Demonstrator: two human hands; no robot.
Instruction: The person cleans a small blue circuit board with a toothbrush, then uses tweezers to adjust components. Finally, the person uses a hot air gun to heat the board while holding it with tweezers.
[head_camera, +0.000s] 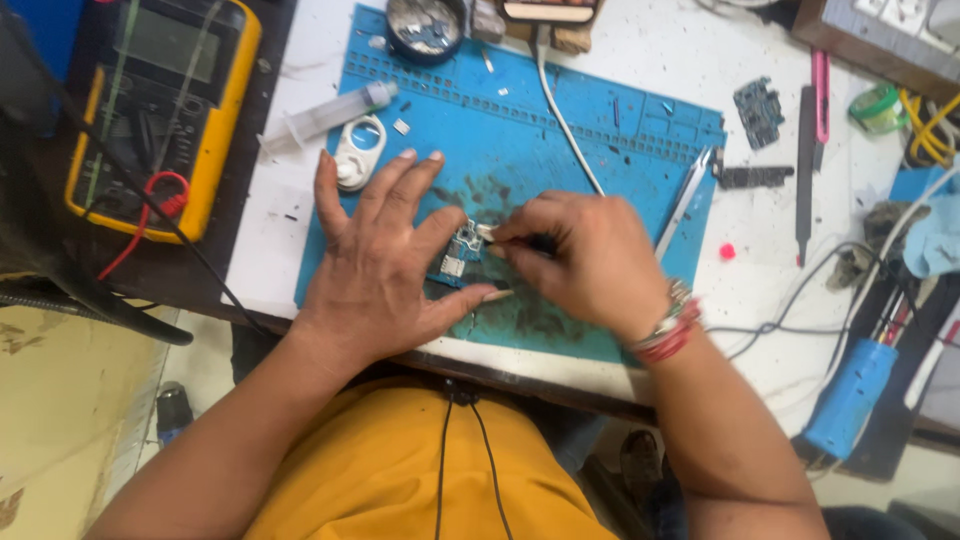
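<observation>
A small circuit board (462, 250) lies on a blue work mat (560, 130). My left hand (385, 260) rests flat on the mat with fingers spread, thumb and index finger bracing the board. My right hand (580, 255) is closed on a small dark tool whose pale tip (484, 233) touches the board's top right edge. Most of the tool is hidden in my fist. Beaded bracelets sit on my right wrist.
Tweezers (685, 200) lie on the mat's right side, a white cable (560, 115) crosses it. A syringe (330, 112) and white plastic part (358, 152) lie left. A yellow multimeter (165, 105) stands far left. A small tin (425, 28), loose board (758, 110) and blue tool handle (850, 400) surround.
</observation>
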